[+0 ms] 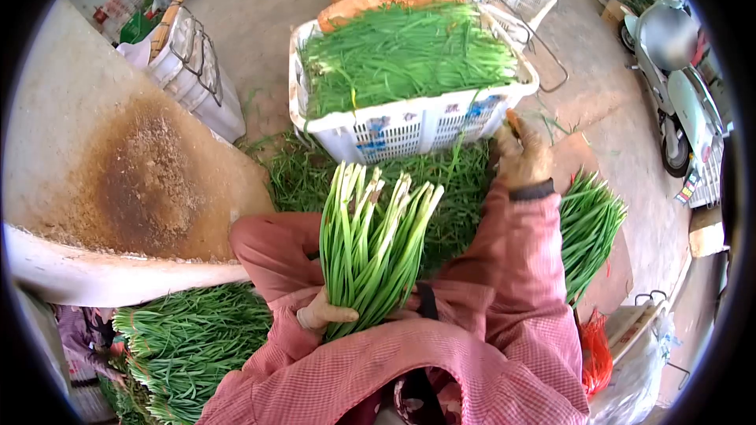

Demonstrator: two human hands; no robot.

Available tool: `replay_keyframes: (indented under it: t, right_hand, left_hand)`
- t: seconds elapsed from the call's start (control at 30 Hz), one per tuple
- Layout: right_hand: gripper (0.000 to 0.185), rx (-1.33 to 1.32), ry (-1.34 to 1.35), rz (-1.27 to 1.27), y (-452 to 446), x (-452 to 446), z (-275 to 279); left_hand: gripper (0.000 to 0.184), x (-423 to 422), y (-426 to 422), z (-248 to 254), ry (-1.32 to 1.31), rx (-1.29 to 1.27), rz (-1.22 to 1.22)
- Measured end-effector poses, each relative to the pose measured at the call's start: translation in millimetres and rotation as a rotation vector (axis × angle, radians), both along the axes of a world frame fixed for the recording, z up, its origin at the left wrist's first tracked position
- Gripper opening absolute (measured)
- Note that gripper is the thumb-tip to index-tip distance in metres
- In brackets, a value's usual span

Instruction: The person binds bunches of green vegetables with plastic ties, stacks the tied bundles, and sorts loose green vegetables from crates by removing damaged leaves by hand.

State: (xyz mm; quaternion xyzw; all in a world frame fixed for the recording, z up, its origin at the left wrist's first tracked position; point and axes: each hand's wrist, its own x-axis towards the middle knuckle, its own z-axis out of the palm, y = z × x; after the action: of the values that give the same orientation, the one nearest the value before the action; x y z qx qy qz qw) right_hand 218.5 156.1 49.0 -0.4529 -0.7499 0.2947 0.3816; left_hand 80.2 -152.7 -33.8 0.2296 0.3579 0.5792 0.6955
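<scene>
My left hand (324,313), in a pale glove, grips a bunch of green chives (370,260) by its lower part. The bunch stands upright over my lap, its whitish cut ends uppermost. Stretched forward is my right hand (526,159), gloved too, beside the front right corner of a white plastic crate (441,130). Its fingers are curled and a little blurred, with something orange at their tips that I cannot make out. Chives (409,55) fill the crate to above its rim. Loose green leaves (303,177) litter the floor before it.
Tied chives (197,346) are stacked at my lower left, near another person's sleeve (83,338). More chives (591,228) lie on cardboard at my right, above red netting (596,354). A stained pale slab (71,157) borders my left. A scooter (669,79) stands far right.
</scene>
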Motion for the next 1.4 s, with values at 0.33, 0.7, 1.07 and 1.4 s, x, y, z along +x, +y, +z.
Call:
replay_keyframes:
  t: [0.33, 0.7, 1.07, 1.4]
  right_hand:
    - [0.108, -0.687, 0.907, 1.216, -84, -26, -73]
    - [0.089, -1.033, 1.025, 1.173, -113, -44, -24]
    - [0.057, -1.273, 0.887, 1.176, -100, -56, -39]
    - [0.065, -1.281, 0.889, 1.089, -94, -62, -39]
  left_hand:
    - [0.079, -7, -5, 7, 0.063, 0.048, 0.0]
    - [0.048, 5, 6, 38, 0.62, -0.165, 0.103]
    - [0.063, -8, 14, 55, 0.252, -0.048, -0.173]
    - [0.067, -23, 55, 34, 0.178, 0.071, -0.244]
